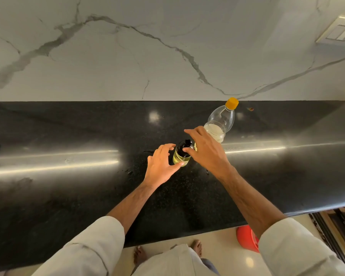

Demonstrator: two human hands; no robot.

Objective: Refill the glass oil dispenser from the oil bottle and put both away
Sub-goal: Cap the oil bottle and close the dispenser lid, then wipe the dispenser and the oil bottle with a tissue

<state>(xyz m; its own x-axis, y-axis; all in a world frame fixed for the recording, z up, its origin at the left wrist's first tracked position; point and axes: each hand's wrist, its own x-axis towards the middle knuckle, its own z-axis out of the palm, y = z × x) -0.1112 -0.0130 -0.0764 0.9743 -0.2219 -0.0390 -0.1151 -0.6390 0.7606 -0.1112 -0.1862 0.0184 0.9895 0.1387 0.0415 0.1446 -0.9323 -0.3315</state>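
Black granite counter [68, 136], capped oil bottle [220, 124] standing far right, glass oil dispenser [181, 155] upright just near-left of it. Left hand [160, 165] spread open around dispenser's base; right hand [205, 149] open, fingertips at its dark top. Best steadied low while unscrewing gently, kept upright.

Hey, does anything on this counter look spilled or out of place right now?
A few small wet-looking spots sit on the black counter just left of the glass oil dispenser, possibly oil drips. Otherwise, nothing stands out: the oil bottle stands upright and capped.
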